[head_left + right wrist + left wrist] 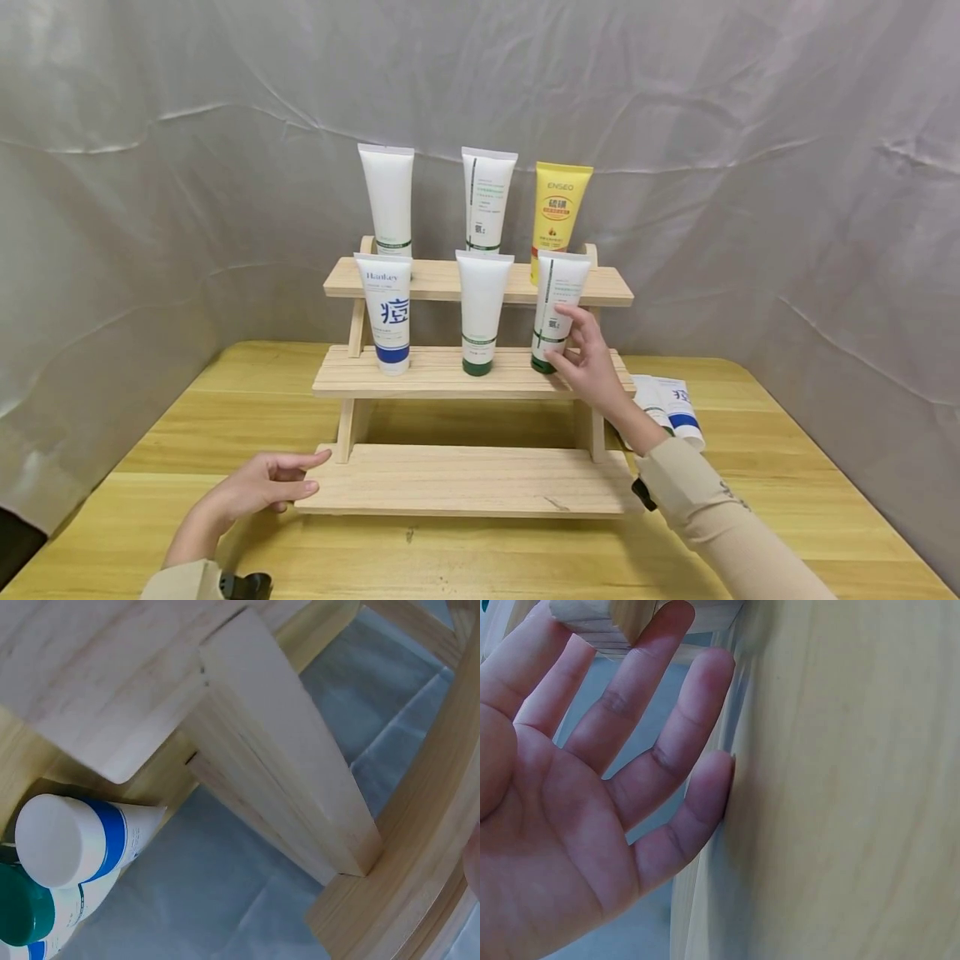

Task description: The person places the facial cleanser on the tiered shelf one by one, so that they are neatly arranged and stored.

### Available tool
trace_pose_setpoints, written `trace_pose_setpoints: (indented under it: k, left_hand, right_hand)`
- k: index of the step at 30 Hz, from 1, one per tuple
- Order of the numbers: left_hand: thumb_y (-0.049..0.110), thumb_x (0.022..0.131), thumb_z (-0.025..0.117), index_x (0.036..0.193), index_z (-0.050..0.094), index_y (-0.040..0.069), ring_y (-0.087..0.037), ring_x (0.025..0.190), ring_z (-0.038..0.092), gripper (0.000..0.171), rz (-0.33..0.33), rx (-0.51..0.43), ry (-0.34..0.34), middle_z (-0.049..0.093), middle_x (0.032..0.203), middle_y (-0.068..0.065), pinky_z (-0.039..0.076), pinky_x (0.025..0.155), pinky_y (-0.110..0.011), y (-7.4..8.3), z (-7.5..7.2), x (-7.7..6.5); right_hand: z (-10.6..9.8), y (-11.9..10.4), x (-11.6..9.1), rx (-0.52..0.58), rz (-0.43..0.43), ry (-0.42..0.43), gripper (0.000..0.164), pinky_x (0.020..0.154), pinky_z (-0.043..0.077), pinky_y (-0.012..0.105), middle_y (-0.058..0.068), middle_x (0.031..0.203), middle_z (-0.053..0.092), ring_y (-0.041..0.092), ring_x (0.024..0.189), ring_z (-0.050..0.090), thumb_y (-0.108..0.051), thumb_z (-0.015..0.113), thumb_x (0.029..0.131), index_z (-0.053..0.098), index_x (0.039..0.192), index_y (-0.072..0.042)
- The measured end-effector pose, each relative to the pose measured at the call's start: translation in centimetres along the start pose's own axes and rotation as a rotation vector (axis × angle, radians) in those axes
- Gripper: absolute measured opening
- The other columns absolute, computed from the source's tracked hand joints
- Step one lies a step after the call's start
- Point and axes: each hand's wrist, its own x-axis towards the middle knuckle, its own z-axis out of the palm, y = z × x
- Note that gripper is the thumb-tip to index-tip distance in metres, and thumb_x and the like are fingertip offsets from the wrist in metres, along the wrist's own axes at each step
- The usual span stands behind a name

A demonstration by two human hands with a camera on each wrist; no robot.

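Note:
On the right of the middle shelf, my right hand (pixel 596 367) pinches a white tube with a green cap (pixel 562 283) between thumb and fingers. The tube stands upright on its cap. Down at the left end of the bottom shelf (pixel 465 479), my left hand (pixel 255 487) touches the wood with extended fingers. In the left wrist view its fingers (pixel 679 735) are nearly straight beside the shelf's corner. Also on the middle shelf stand another green-capped white tube (pixel 483 308) and a white tube with a blue band (pixel 386 308). The right wrist view barely shows the hand.
The top shelf (pixel 435 279) bears two white tubes, left (pixel 390 196) and middle (pixel 490 196), and a yellow tube (pixel 558 208). Several tubes lie behind the stand's right side, including a blue-banded one (pixel 678 408). Grey cloth (pixel 675 108) hangs behind the wooden table (pixel 765 500).

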Motion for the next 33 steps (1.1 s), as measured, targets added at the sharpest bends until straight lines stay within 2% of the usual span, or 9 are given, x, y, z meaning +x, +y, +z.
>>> trace_pose_setpoints:
  k: [5, 11, 13, 18, 29, 33]
  left_hand:
    - [0.015, 0.087, 0.059, 0.126, 0.04, -0.01, -0.009, 0.069, 0.046, 0.05, -0.008, 0.003, 0.007, 0.044, 0.122, -0.028, 0.043, 0.054, -0.024, -0.1, 0.1, 0.0]
    - [0.014, 0.087, 0.059, 0.126, 0.04, -0.01, -0.008, 0.067, 0.044, 0.05, -0.006, -0.007, 0.001, 0.052, 0.115, -0.019, 0.043, 0.054, -0.024, -0.2, 0.0, 0.0]
    - [0.014, 0.087, 0.059, 0.126, 0.04, -0.01, -0.008, 0.069, 0.044, 0.05, -0.012, -0.007, 0.003, 0.052, 0.114, -0.018, 0.043, 0.054, -0.024, -0.2, 0.0, 0.0]
    - [0.015, 0.087, 0.058, 0.127, 0.04, -0.009, -0.01, 0.074, 0.045, 0.05, -0.023, 0.007, 0.01, 0.045, 0.123, -0.025, 0.043, 0.055, -0.025, -0.1, 0.0, 0.1]
    - [0.015, 0.087, 0.059, 0.126, 0.04, -0.01, -0.009, 0.07, 0.045, 0.05, -0.019, 0.009, 0.008, 0.047, 0.12, -0.025, 0.043, 0.055, -0.025, -0.3, 0.0, 0.1]
    - [0.015, 0.087, 0.058, 0.127, 0.039, -0.009, -0.009, 0.069, 0.045, 0.05, -0.018, 0.019, 0.004, 0.046, 0.121, -0.027, 0.043, 0.054, -0.025, -0.3, 0.0, 0.1]
  right_hand:
    - [-0.1, 0.1, -0.2, 0.012, -0.007, -0.016, 0.062, 0.08, 0.042, 0.048, 0.018, 0.13, 0.026, 0.037, 0.114, 0.039, 0.025, 0.053, 0.075, 0.03, 0.128, 0.0]
    - [-0.2, -0.2, -0.6, 0.003, -0.008, -0.001, 0.061, 0.084, 0.04, 0.046, 0.018, 0.128, 0.027, 0.036, 0.114, 0.039, 0.017, 0.059, 0.076, 0.034, 0.13, 0.002]
    - [-0.1, -1.0, -0.7, -0.031, -0.01, 0.012, 0.06, 0.087, 0.039, 0.048, 0.02, 0.13, 0.026, 0.037, 0.113, 0.039, 0.016, 0.06, 0.076, 0.036, 0.13, 0.004]
    - [0.2, -3.7, -1.1, -0.12, -0.017, 0.04, 0.058, 0.088, 0.035, 0.054, 0.03, 0.13, 0.024, 0.04, 0.113, 0.035, 0.018, 0.061, 0.074, 0.037, 0.127, 0.011]
    - [-0.6, -4.6, -2.3, -0.152, 0.027, 0.086, 0.058, 0.085, 0.035, 0.058, 0.031, 0.127, 0.027, 0.047, 0.109, 0.036, 0.018, 0.059, 0.075, 0.035, 0.127, 0.012]
    - [-1.1, -4.5, -2.9, -0.156, 0.052, 0.104, 0.058, 0.085, 0.035, 0.055, 0.031, 0.124, 0.03, 0.039, 0.108, 0.04, 0.018, 0.059, 0.075, 0.033, 0.127, 0.012]
